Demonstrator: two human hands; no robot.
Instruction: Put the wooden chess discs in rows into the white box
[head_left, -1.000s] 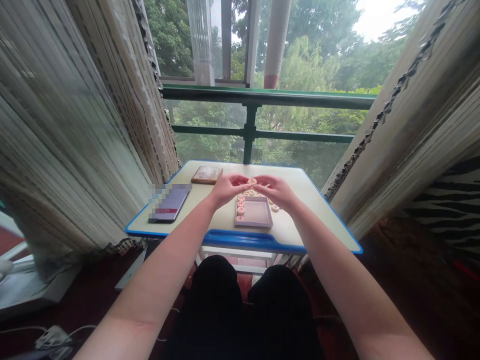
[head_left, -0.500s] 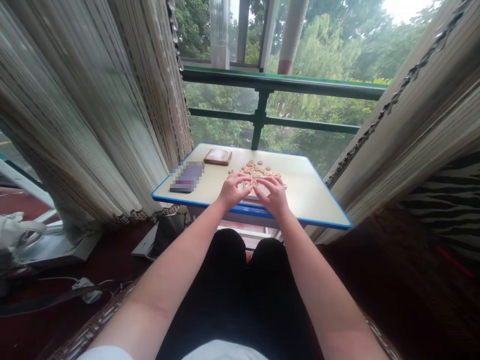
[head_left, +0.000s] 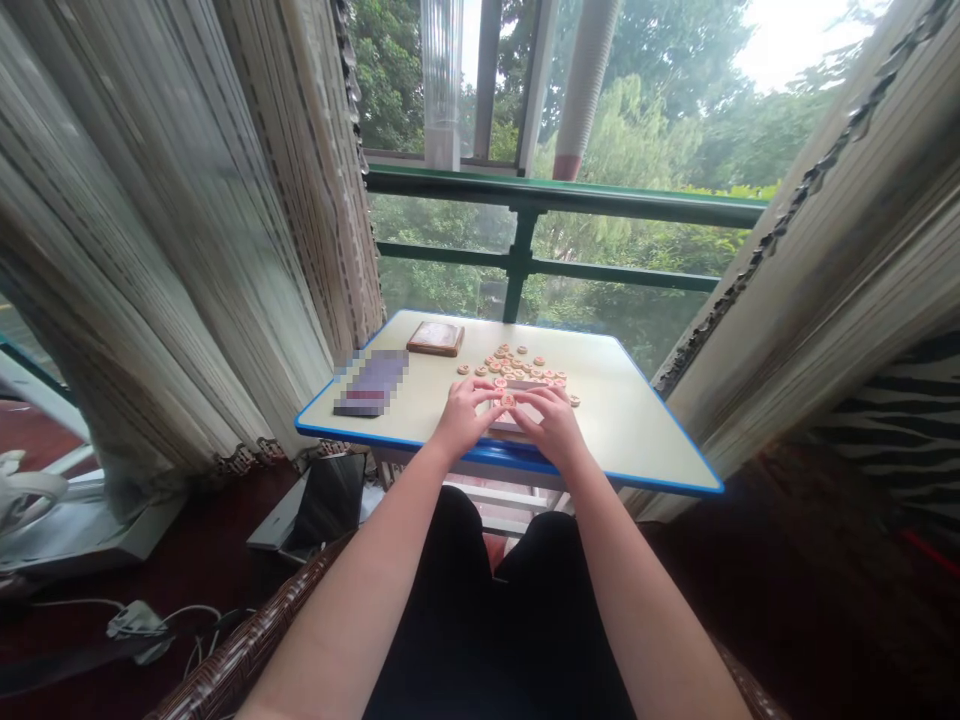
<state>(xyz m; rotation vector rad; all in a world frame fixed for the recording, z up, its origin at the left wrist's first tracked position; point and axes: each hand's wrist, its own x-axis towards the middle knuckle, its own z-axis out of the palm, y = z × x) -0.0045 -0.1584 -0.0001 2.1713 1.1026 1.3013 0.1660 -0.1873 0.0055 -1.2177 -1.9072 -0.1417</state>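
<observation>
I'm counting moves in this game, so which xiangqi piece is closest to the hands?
The wooden xiangqi piece right between the fingertips of the left hand and right hand; the other pieces lie farther off, scattered beyond.

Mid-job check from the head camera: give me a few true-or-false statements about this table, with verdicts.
1. The left hand and right hand are both close to the table's near edge. True.
2. Round wooden chess pieces lie loose beyond the hands. True.
3. The tray sits at the table's far edge. False: the shallow tray sits near the front edge, below the hands.
4. The blurred-out flat device lies right of the hands. False: the blurred-out flat device lies left of them, on the table.
</observation>
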